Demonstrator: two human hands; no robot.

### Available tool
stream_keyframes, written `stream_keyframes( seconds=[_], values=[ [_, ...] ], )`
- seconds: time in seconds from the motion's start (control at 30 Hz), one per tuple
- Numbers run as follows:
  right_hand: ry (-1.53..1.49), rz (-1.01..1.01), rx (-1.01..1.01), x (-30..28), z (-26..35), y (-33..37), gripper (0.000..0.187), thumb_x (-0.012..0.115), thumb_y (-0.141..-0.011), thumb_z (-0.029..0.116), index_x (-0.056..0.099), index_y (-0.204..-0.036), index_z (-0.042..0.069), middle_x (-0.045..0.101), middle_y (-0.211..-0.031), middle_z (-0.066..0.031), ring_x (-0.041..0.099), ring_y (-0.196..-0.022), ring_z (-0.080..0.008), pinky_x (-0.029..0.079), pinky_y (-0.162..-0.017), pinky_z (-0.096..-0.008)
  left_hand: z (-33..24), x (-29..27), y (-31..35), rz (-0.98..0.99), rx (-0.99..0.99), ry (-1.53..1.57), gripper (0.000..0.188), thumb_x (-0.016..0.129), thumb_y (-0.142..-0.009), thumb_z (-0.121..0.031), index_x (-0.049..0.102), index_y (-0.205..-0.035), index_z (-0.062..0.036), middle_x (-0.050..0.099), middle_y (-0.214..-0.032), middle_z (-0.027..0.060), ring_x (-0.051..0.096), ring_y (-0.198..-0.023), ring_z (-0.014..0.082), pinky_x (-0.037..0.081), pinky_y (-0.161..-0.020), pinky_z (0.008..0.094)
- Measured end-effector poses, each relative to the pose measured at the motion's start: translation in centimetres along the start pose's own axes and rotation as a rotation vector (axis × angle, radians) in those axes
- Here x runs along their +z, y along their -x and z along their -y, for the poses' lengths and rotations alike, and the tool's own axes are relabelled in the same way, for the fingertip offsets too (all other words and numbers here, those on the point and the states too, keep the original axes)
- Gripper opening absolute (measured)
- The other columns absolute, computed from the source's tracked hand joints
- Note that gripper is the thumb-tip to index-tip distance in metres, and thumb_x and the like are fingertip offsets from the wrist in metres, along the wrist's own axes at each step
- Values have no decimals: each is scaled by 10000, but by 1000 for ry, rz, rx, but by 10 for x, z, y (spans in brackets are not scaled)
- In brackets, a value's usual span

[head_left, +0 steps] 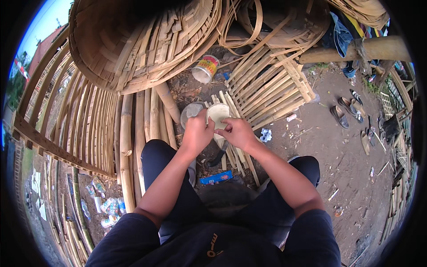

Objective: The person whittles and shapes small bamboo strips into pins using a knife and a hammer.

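Note:
Between my knees, low over the ground, is a pale, round, cup-like container [218, 113] with its hollow inside facing up. My left hand [197, 132] is closed at its left edge, thumb toward the rim. On the right edge, my right hand [240, 133] has its fingers bent, with thumb and fingertips close together. Whether something small is pinched between the two hands, I cannot tell. A grey stone-like lump [191, 111] sits just beyond my left hand. Below the hands lie narrow bamboo slats [235, 155] and a dark curved handle [217, 156]; what it belongs to is hidden.
A blue packet [216, 177] lies near my feet. Large woven bamboo baskets [147, 49] loom ahead, with a slatted bamboo panel [271, 84] and a printed bucket [205, 69]. Bamboo poles [127, 147] and a bamboo bench [75, 129] stand left. Sandals [340, 116] lie at right.

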State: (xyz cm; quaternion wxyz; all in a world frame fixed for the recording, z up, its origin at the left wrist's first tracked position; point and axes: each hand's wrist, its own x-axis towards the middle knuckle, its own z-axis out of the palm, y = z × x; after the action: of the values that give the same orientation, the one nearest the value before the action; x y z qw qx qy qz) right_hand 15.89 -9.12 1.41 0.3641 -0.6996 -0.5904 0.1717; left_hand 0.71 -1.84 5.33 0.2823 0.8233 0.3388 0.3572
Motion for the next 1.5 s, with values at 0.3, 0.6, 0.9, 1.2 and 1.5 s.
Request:
stream_keyframes(
  seconds=[0.3, 0.6, 0.9, 1.2, 1.5],
  values=[
    [-276, 185, -13, -2, -16, -34, 143, 732, -799, 155, 713, -794, 13, 681, -692, -112, 634, -560, -215, 487, -572, -328, 22, -11, -3, 25, -229, 232, 203, 478, -942, -15, 544, -1108, 82, 678, -796, 161, 700, -608, 215, 582, -520, 286],
    [-17, 821, -79, -25, -33, -46, 139, 756, -769, 128, 727, -858, 25, 698, -759, -87, 659, -693, -157, 504, -640, -305, 54, -38, 1, -218, -299, 103, 234, 458, -987, -123, 545, -1047, 85, 654, -629, 156, 679, -530, 215, 538, -458, 300],
    [335, 1169, 273, -43, -73, -42, 151, 770, -781, 185, 726, -832, 49, 707, -729, -32, 656, -636, -131, 504, -575, -293, 70, -61, 1, -260, -350, 53, 240, 474, -977, -112, 554, -1077, 90, 656, -644, 171, 670, -508, 195, 534, -443, 304],
    [367, 1114, 364, -52, -95, -48, 232, 779, -785, 236, 713, -815, 15, 697, -709, -66, 671, -641, -155, 528, -568, -295, 70, -59, 0, -175, -272, -334, 275, 517, -968, -136, 579, -1158, 53, 674, -714, 162, 688, -583, 196, 524, -537, 313],
    [207, -586, 97, -65, -136, -102, 157, 676, -789, 94, 695, -926, 20, 698, -844, -171, 683, -785, -333, 547, -727, -387, 73, -52, 2, -193, -152, -250, 247, 556, -924, -137, 608, -1132, -17, 620, -645, 215, 629, -556, 368, 477, -528, 433]
  ],
)
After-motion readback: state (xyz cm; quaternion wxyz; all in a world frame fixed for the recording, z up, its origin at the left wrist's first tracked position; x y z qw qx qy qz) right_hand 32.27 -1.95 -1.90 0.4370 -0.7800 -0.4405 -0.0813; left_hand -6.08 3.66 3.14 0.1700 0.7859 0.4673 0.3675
